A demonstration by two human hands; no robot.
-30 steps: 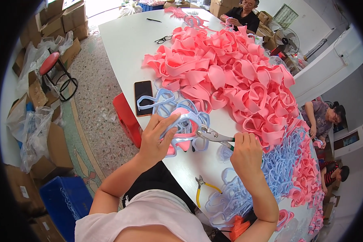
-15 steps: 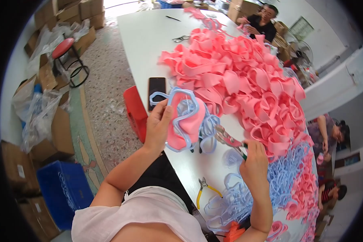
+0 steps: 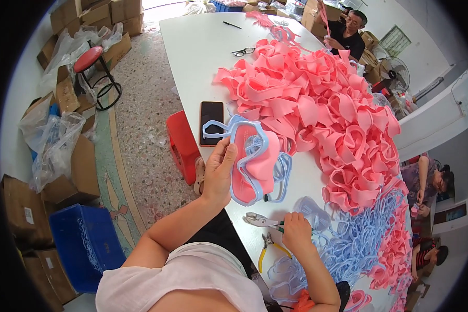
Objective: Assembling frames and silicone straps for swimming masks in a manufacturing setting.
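Note:
My left hand [image 3: 219, 169] is closed around the edge of a pink diving mask with a light-blue frame [image 3: 258, 144], held up over the table's near edge. A light-blue loop [image 3: 213, 130] sticks out from its upper left. My right hand [image 3: 297, 231] is closed on the green grips of a pair of pliers [image 3: 260, 220], low over the table with the metal jaws pointing left. Just below lies a second, yellow-handled pair of cutting pliers [image 3: 268, 252]. More light-blue frame parts [image 3: 283, 179] show behind the mask, partly hidden.
Pink soft pieces [image 3: 307, 99] heap along the white table [image 3: 187, 52]; light-blue frame parts [image 3: 356, 236] pile at the right. A phone [image 3: 211, 112] and glasses [image 3: 243, 52] lie on the left side. A red stool [image 3: 182, 143] and blue crate [image 3: 83, 247] stand beside the table. Several people sit beyond.
My right hand has moved down and left with the pliers, away from the mask to the tabletop. The mask stays in my left hand, turned slightly. The person at the far end has raised a pink piece.

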